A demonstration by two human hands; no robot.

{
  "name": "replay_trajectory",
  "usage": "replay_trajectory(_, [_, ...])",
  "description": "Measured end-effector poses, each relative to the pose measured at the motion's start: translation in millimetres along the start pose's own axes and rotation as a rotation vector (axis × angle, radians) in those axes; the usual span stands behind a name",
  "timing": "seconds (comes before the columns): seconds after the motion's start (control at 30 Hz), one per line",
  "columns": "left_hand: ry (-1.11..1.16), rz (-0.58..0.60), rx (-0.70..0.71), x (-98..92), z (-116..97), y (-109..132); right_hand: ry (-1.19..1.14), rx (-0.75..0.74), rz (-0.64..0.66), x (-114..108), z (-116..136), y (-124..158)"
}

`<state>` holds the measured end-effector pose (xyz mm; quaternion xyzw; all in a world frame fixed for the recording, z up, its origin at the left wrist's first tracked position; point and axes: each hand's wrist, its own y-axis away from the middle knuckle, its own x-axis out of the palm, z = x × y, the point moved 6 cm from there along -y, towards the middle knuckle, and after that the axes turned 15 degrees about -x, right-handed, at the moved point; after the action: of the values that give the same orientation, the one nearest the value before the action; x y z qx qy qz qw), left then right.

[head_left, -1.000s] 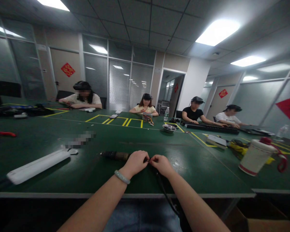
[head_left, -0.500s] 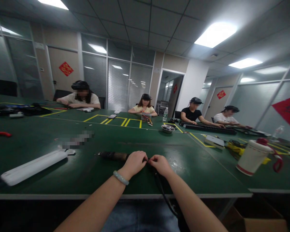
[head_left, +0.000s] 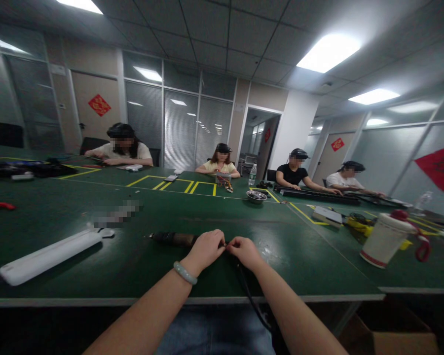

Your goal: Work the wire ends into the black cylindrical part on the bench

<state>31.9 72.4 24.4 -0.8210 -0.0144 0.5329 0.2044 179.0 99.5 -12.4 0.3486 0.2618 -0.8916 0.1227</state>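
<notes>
**Left hand point(head_left: 207, 250) nearer, long axis crosswise**

We see the black-and-brown cylindrical tool point(head_left: 173, 238) lying on the smooth green counter point(head_left: 303, 251), left of our fingers, pointing sideways, its right end hidden behind our left hand. Fingers of that hand and our right hand point(head_left: 247, 252) pinch a tiny shiny piece point(head_left: 225, 245), mostly covered.

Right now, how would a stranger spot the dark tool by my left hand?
On the near side of the green table, find your left hand. The tool extends left from it: a dark, rounded stick with a small pale tip, unlike the white bar farther left.
</notes>
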Motion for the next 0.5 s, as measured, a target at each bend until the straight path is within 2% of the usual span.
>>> replay_trajectory(0.27, [0.007,-0.032,0.037,5.4,2.2,-0.7,0.034,0.005,0.003,0.0,2.0,-0.5])
replay_trajectory(0.5, [0.010,-0.013,0.032,6.9,3.8,-2.2,0.024,0.013,0.006,-0.3,0.7,0.7])
